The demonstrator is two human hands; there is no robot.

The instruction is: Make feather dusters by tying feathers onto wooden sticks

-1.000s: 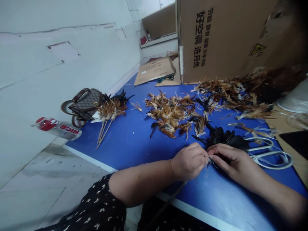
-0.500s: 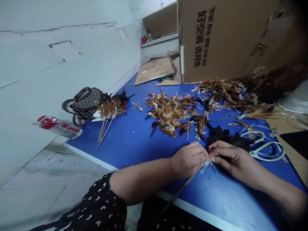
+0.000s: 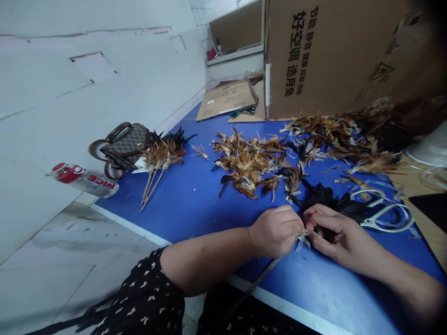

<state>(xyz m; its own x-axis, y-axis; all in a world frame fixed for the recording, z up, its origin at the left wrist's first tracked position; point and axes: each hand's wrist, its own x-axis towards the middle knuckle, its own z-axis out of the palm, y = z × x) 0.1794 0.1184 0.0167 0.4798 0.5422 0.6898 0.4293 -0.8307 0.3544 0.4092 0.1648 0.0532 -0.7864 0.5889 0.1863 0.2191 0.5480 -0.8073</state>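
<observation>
Low over the blue table [image 3: 195, 218], my left hand [image 3: 277, 231] is closed around a thin stick [image 3: 262, 275], whose lower end slants down past the table edge. My right hand [image 3: 335, 232] meets it, thumb and fingers pinched at pale quill ends and whitish strips [image 3: 303, 241] by the stick's top. Black feathers [image 3: 323, 197] fan out behind my right hand; whether they are joined to the stick is hidden. White-handled scissors [image 3: 387, 218] lie just right of that hand, their blades covered by the feathers.
Brown feather bunches [image 3: 247, 163] lie beyond my hands, and more [image 3: 331, 130] sit along a large cardboard box [image 3: 335, 60]. At left are finished-looking feather sticks [image 3: 162, 160], a patterned handbag [image 3: 127, 144] and a red-capped bottle [image 3: 84, 179]. Flat cardboard [image 3: 226, 97] and green-handled scissors [image 3: 242, 111] lie behind.
Both hands stay together at the stick's top, with only a slight shift of the fingers. The whitish strips hang a little differently. The camera view has moved slightly.
</observation>
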